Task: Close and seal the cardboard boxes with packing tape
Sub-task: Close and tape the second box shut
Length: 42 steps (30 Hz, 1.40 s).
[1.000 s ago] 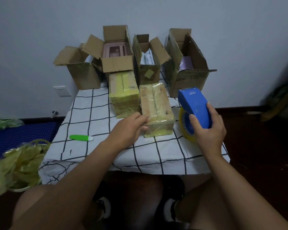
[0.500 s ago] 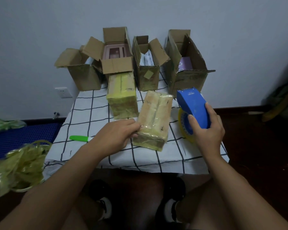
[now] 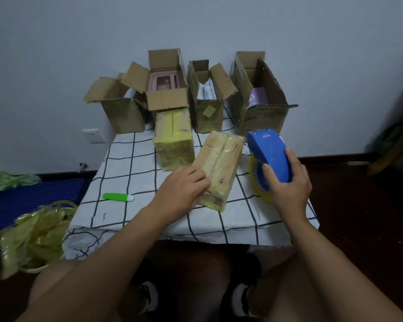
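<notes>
Taped box [image 3: 219,169]: looks light, stiff, slick; hold its near end.
Left hand [image 3: 182,191]: your fingers grip its side.
Right hand [image 3: 289,182]: wrapped round the tape dispenser [image 3: 269,154].

Two hands at a checked table, one on a taped box, one on a tape dispenser.

The left hand [image 3: 184,189] grips the near left edge of a sealed, tape-wrapped box [image 3: 220,168] lying skewed on the tablecloth [image 3: 126,159]. The right hand [image 3: 289,184] holds a blue tape dispenser [image 3: 268,152] at the right. Another sealed box [image 3: 173,138] lies farther back; four open boxes [image 3: 254,96] line the far edge. A green cutter [image 3: 118,197] lies to the left.
</notes>
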Each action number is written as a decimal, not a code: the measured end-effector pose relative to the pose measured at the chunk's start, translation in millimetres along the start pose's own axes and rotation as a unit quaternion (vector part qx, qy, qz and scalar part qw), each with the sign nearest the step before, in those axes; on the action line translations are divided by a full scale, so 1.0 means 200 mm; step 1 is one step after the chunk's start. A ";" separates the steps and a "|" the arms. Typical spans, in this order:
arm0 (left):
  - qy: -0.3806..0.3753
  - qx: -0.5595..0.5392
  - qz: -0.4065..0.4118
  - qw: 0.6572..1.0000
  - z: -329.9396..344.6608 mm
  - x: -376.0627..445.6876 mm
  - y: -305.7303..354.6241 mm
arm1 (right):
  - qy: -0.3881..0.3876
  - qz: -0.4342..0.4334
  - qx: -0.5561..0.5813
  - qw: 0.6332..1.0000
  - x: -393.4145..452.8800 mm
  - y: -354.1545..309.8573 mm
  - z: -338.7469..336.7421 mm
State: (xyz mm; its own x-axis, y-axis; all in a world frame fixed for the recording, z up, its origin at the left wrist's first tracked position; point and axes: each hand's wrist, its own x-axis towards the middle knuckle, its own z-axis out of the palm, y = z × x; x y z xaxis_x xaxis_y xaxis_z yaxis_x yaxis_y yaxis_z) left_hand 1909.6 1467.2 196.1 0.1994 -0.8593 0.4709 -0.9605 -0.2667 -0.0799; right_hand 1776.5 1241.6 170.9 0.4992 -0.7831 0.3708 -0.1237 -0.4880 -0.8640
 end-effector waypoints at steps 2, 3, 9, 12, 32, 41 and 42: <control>-0.010 0.003 0.002 1.000 -0.02 -0.04 -0.01 | -0.001 0.004 0.000 1.000 0.00 0.00 0.00; -0.022 0.008 -0.006 1.000 -0.04 -0.06 -0.03 | -0.001 0.007 0.001 1.000 0.00 0.00 0.00; -0.109 -0.031 -0.171 0.979 -0.17 -0.06 0.07 | -0.005 0.009 0.012 1.000 0.00 0.00 0.00; -0.133 0.002 -0.210 0.968 -0.09 0.06 0.19 | -0.001 0.014 0.013 1.000 -0.02 -0.01 -0.01; -0.157 -0.027 -0.243 0.957 -0.10 0.12 0.43 | 0.064 0.073 0.136 0.986 0.05 -0.15 -0.19; -0.047 -0.047 -0.046 0.997 -0.01 0.06 0.52 | 0.080 0.077 0.172 0.979 0.05 -0.15 -0.27; -0.065 -0.047 -0.046 0.996 -0.02 0.05 0.48 | 0.081 0.078 0.178 0.978 0.06 -0.15 -0.27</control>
State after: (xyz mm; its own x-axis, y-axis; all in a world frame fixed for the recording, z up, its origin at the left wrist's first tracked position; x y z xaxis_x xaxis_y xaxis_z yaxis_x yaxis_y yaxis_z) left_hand 1818.6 1434.0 197.0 0.3048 -0.8840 0.3545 -0.9497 -0.3101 0.0432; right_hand 1738.9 1226.5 219.5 0.3523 -0.9020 0.2496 0.1337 -0.2155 -0.9673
